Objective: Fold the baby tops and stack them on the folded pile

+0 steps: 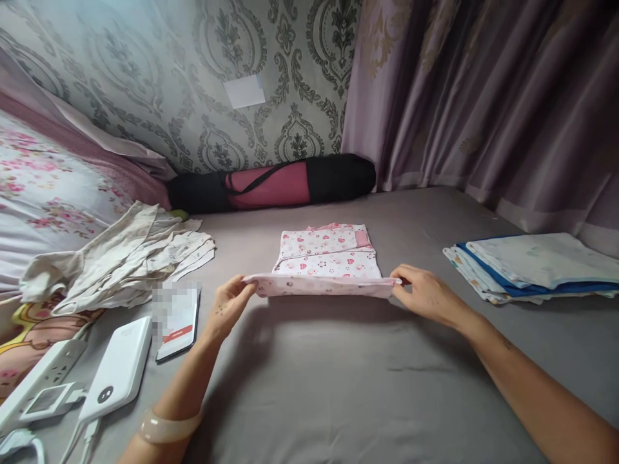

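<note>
Both near corners of a pink-and-white printed cloth (326, 264), mid-frame, pinched: left hand (231, 306) clamped on the left corner, right hand (425, 295) on the right. Near edge raised off grey sheet (319, 386); far part lies on it, folded. Folded stack of cloths (527, 261), right of frame. Rumpled pale cloths (135, 251), left; phone (178, 335) and white power bank (118, 367), lower left. Black-and-pink long bag (278, 183) lying across upper middle of frame.
</note>
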